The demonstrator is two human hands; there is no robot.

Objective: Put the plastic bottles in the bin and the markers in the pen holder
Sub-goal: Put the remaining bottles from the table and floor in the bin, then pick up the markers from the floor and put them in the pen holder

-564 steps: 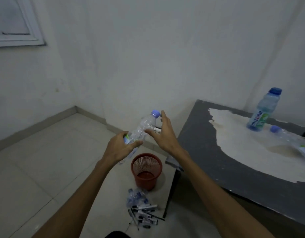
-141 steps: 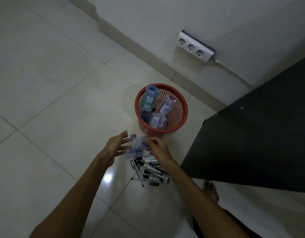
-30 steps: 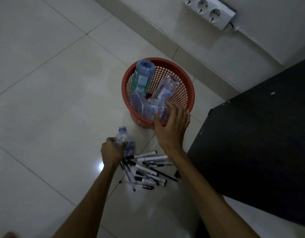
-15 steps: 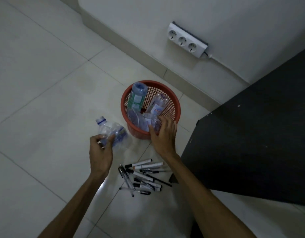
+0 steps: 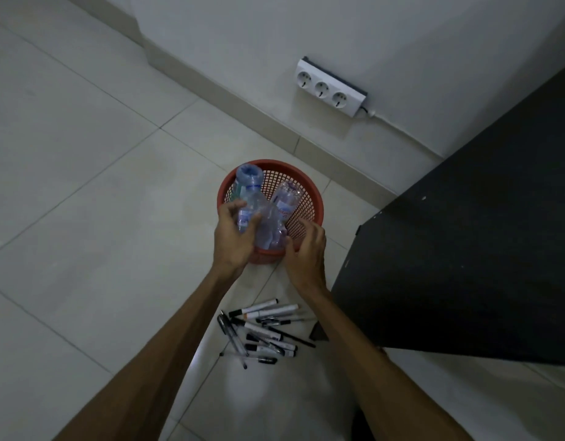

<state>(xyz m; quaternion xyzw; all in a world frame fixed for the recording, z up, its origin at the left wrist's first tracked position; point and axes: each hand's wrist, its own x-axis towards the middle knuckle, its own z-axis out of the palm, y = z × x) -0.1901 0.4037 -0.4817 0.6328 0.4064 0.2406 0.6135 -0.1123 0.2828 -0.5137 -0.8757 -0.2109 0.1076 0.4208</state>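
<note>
Half a second ago the left hand [image 5: 235, 238] held the crumpled bottle [image 5: 247, 214] out over the floor; now it grips that bottle above the red bin's [image 5: 310, 186] near rim, among the bottles already inside. Just right of it, the right hand [image 5: 306, 253] hangs half open and empty at that rim. Markers [image 5: 263, 332] lie scattered on the floor beside the dark table [image 5: 465, 249].

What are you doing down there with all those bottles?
A person is filling the red bin with plastic bottles. The left hand holds a clear bottle over the bin, and the right hand rests open at its front rim. The markers lie in a heap on the floor, untouched. No pen holder is in view.
</note>
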